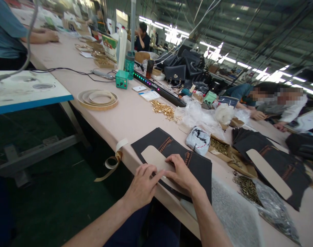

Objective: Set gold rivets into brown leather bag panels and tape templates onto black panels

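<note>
A dark panel (200,164) with orange stitched patterns lies at the table's near edge. On top of it rests a beige strip with rounded corners (152,156). My left hand (143,183) is over the strip's near side, thumb and fingertips drawn together; what sits between them is hidden. My right hand (181,173) lies across the strip's right part, fingers bent and apart from the thumb, their tips touching its surface. The two hands nearly meet, with a small pale bit just visible between them.
Coiled beige tape (98,99) lies at left; a loose tape curl (115,161) hangs off the edge. Beyond the panel are gold metal pieces (163,109) and plastic bags (197,118). More dark panels (271,157), a hardware box (219,145) and bagged rings (249,188) stand right. Co-workers sit around.
</note>
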Demonstrator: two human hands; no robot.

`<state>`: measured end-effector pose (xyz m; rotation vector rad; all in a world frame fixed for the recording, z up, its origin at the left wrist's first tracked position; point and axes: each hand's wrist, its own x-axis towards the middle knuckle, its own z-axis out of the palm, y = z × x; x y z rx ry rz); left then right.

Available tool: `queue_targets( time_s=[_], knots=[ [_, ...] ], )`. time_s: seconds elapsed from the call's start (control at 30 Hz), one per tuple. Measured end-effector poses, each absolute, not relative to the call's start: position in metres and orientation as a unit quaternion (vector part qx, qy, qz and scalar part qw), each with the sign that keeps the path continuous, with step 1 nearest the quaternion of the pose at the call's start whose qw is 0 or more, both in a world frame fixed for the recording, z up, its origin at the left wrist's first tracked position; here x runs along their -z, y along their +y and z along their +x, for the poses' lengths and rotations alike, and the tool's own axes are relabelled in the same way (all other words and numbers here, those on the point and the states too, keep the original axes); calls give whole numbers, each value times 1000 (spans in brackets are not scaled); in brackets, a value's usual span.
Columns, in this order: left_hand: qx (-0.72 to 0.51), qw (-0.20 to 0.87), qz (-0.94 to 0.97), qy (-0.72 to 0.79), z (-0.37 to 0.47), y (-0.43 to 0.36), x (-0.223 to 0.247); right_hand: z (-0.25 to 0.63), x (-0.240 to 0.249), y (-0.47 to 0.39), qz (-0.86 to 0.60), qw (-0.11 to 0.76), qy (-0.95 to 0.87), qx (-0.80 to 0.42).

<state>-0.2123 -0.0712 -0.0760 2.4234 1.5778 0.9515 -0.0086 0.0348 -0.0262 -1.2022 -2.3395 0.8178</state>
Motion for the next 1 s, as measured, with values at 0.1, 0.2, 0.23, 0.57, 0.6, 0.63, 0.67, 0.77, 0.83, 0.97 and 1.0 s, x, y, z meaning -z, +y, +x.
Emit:
queue_targets(
  time_s=[0.1, 0.2, 0.23, 0.57, 0.6, 0.63, 0.67, 0.77, 0.83, 0.97, 1.0],
  knots=[
    [-301, 24, 789, 535, -206, -73, 79, -6, 25, 37, -441, 170, -833, -286],
    [-295, 3, 790, 537, -204, -74, 81, -3, 24, 38, -431, 162, -832, -309],
    [-292, -2, 792, 536, -204, -74, 81, -1, 24, 39, -425, 160, -833, -316],
    [-278, -7, 794, 541, -203, -79, 77, 18, 22, 11, -445, 119, -851, -255],
    [-279, 4, 795, 539, -204, -81, 76, 23, 22, 4, -449, 111, -854, -238],
    [-280, 17, 796, 536, -207, -82, 73, 27, 23, -4, -455, 104, -857, -217],
    [-280, 35, 799, 532, -210, -83, 70, 31, 25, -13, -462, 99, -860, -194],
    [-282, 91, 808, 509, -228, -81, 61, 39, 34, -37, -477, 103, -865, -119],
    [-297, 105, 809, 496, -245, -73, 56, 39, 37, -49, -478, 107, -868, -79],
    [-327, 81, 788, 515, -283, -46, 51, 35, 24, -55, -477, 120, -869, -62],
    [-339, 75, 777, 526, -292, -38, 50, 35, 16, -53, -483, 129, -863, -71]
  ],
)
